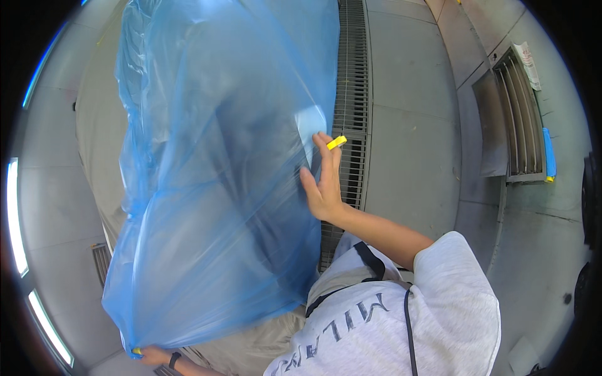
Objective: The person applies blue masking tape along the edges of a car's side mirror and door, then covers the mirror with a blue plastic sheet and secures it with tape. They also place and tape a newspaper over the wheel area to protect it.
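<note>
A large sheet of thin, translucent blue plastic film (188,238) hangs in folds in front of me, with dark shapes showing dimly through it. My left hand (152,356), wearing a dark watch, is low at the far left, its fingers closed on the film's bottom corner. A small patch of yellow shows at those fingertips. My right hand (324,191) is raised at the film's right edge, thumb apart and fingers stretched out. Between its fingers sits a small yellow object (337,143), whose exact kind I cannot make out. Whether the palm touches the film is unclear.
A grey-beige cover (251,338) shows below the film and along its left side. To the right, a long metal floor grate (351,94) runs beside grey floor panels (411,150). A louvred vent (520,119) is set in the right wall; bright lamps (17,216) line the left.
</note>
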Demonstrator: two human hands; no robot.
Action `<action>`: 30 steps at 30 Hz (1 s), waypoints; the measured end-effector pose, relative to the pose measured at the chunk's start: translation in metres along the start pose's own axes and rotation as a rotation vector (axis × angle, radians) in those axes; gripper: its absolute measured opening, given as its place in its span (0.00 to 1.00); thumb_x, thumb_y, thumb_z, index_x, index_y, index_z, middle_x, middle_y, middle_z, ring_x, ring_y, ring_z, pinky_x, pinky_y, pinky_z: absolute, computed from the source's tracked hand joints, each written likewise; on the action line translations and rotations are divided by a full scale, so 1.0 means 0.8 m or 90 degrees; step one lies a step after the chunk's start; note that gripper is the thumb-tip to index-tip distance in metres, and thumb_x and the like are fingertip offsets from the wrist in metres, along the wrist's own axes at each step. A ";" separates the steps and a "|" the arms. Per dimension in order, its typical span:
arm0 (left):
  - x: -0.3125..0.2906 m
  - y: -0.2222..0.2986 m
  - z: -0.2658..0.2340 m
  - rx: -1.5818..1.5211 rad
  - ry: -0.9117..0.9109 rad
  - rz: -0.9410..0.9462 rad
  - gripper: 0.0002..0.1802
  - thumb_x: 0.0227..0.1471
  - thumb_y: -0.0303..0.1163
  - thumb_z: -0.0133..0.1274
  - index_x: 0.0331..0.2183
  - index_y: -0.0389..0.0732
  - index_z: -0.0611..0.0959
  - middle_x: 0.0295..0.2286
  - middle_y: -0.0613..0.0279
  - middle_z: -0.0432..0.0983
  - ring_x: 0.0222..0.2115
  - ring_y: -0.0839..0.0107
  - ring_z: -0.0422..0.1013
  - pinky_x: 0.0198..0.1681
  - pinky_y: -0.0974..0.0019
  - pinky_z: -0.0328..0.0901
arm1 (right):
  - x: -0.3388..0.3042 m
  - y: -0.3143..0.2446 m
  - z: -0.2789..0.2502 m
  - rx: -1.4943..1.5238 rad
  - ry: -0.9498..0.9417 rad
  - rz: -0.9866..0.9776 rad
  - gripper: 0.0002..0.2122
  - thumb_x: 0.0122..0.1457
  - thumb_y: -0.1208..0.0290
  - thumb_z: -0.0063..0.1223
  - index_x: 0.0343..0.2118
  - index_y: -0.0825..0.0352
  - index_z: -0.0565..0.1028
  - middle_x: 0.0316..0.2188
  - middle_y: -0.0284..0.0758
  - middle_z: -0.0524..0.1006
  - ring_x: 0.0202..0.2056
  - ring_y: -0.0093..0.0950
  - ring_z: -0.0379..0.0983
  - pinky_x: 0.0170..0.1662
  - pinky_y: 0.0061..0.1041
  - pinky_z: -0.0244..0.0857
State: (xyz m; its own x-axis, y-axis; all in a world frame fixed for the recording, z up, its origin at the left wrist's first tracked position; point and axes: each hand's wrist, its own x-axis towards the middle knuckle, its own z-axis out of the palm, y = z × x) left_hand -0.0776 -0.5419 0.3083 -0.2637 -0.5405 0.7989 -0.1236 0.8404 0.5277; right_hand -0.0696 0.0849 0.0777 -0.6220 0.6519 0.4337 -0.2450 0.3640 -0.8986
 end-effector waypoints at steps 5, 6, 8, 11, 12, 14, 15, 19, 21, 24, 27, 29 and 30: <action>0.021 -0.090 0.008 0.181 -0.073 0.181 0.27 0.67 0.41 0.46 0.55 0.26 0.75 0.45 0.32 0.78 0.42 0.40 0.76 0.47 0.48 0.70 | -0.053 -0.030 -0.013 -0.040 -0.154 -0.062 0.35 0.57 0.75 0.59 0.67 0.68 0.58 0.65 0.51 0.58 0.63 0.51 0.56 0.66 0.49 0.44; 0.025 -0.114 0.027 0.194 -0.072 0.235 0.27 0.67 0.41 0.46 0.55 0.26 0.74 0.46 0.31 0.78 0.43 0.39 0.75 0.48 0.48 0.69 | -0.063 -0.038 -0.015 -0.044 -0.182 -0.086 0.35 0.57 0.75 0.59 0.67 0.68 0.58 0.65 0.51 0.59 0.63 0.51 0.56 0.66 0.49 0.44; 0.030 -0.165 0.074 0.205 -0.135 0.206 0.27 0.67 0.40 0.46 0.56 0.27 0.74 0.46 0.31 0.77 0.46 0.38 0.75 0.50 0.48 0.68 | -0.084 -0.050 -0.020 -0.045 -0.231 -0.141 0.35 0.56 0.75 0.60 0.67 0.68 0.59 0.65 0.52 0.59 0.62 0.51 0.57 0.66 0.50 0.45; 0.004 -0.235 0.187 0.194 -0.286 0.050 0.26 0.66 0.39 0.47 0.56 0.27 0.75 0.47 0.30 0.77 0.48 0.36 0.74 0.52 0.47 0.68 | -0.125 -0.073 -0.030 -0.107 -0.284 -0.160 0.32 0.56 0.74 0.61 0.64 0.68 0.64 0.63 0.49 0.63 0.61 0.50 0.59 0.65 0.50 0.48; -0.013 -0.257 0.219 0.274 -0.283 0.224 0.27 0.65 0.40 0.49 0.57 0.29 0.74 0.47 0.32 0.77 0.46 0.38 0.75 0.50 0.47 0.70 | -0.142 -0.083 -0.032 -0.126 -0.304 -0.167 0.31 0.55 0.73 0.61 0.63 0.68 0.65 0.62 0.49 0.64 0.61 0.50 0.60 0.65 0.50 0.49; -0.058 -0.290 0.284 0.386 -0.407 0.082 0.27 0.62 0.43 0.53 0.54 0.31 0.77 0.47 0.34 0.79 0.44 0.40 0.77 0.43 0.45 0.73 | -0.180 -0.102 -0.037 -0.169 -0.306 -0.181 0.30 0.55 0.73 0.62 0.62 0.68 0.67 0.62 0.48 0.65 0.60 0.49 0.61 0.64 0.49 0.51; -0.077 -0.305 0.302 0.298 -0.388 0.181 0.25 0.61 0.41 0.53 0.51 0.31 0.79 0.45 0.36 0.79 0.43 0.40 0.78 0.43 0.44 0.73 | -0.201 -0.113 -0.039 -0.207 -0.317 -0.173 0.30 0.55 0.73 0.62 0.62 0.67 0.67 0.62 0.47 0.65 0.59 0.48 0.61 0.64 0.49 0.51; -0.135 -0.304 0.334 0.282 -0.455 0.271 0.19 0.60 0.36 0.49 0.45 0.31 0.81 0.43 0.37 0.79 0.42 0.41 0.77 0.45 0.43 0.71 | -0.272 -0.141 -0.076 -0.347 -0.344 -0.143 0.30 0.54 0.74 0.62 0.62 0.67 0.67 0.60 0.45 0.68 0.58 0.45 0.64 0.62 0.50 0.55; -0.146 -0.270 0.336 0.217 -0.476 0.263 0.18 0.60 0.36 0.49 0.43 0.32 0.83 0.42 0.39 0.80 0.42 0.43 0.77 0.44 0.45 0.71 | -0.298 -0.154 -0.097 -0.415 -0.369 -0.092 0.30 0.53 0.75 0.63 0.61 0.67 0.68 0.58 0.44 0.70 0.58 0.45 0.65 0.61 0.47 0.58; -0.157 -0.205 0.328 0.286 -0.557 0.122 0.20 0.61 0.41 0.48 0.48 0.39 0.82 0.46 0.44 0.81 0.47 0.44 0.76 0.47 0.46 0.72 | -0.326 -0.174 -0.125 -0.471 -0.352 -0.076 0.27 0.53 0.78 0.62 0.59 0.67 0.72 0.56 0.50 0.72 0.55 0.52 0.69 0.59 0.46 0.63; -0.141 -0.144 0.318 0.254 -0.637 0.059 0.28 0.58 0.37 0.53 0.58 0.41 0.73 0.51 0.43 0.78 0.53 0.44 0.74 0.53 0.45 0.70 | -0.346 -0.192 -0.137 -0.497 -0.329 -0.069 0.27 0.53 0.79 0.61 0.58 0.69 0.72 0.55 0.52 0.72 0.55 0.53 0.69 0.58 0.46 0.64; -0.134 -0.119 0.302 0.198 -0.572 0.229 0.35 0.54 0.34 0.58 0.62 0.40 0.69 0.57 0.41 0.71 0.60 0.45 0.67 0.61 0.45 0.63 | -0.354 -0.196 -0.132 -0.486 -0.346 -0.068 0.27 0.52 0.80 0.61 0.58 0.69 0.72 0.55 0.52 0.72 0.55 0.53 0.69 0.58 0.46 0.64; -0.131 -0.104 0.299 0.079 -0.500 0.322 0.36 0.54 0.35 0.59 0.62 0.40 0.68 0.59 0.42 0.69 0.62 0.47 0.63 0.64 0.46 0.59 | -0.354 -0.197 -0.126 -0.477 -0.348 -0.067 0.27 0.52 0.80 0.61 0.58 0.69 0.72 0.55 0.52 0.72 0.55 0.53 0.69 0.58 0.46 0.64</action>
State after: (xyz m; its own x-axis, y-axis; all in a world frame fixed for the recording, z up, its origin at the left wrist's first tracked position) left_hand -0.2682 -0.5452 0.1119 -0.8779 0.0338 0.4776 0.0933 0.9905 0.1014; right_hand 0.2201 -0.0896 0.1034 -0.9343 0.2568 0.2471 0.1052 0.8612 -0.4972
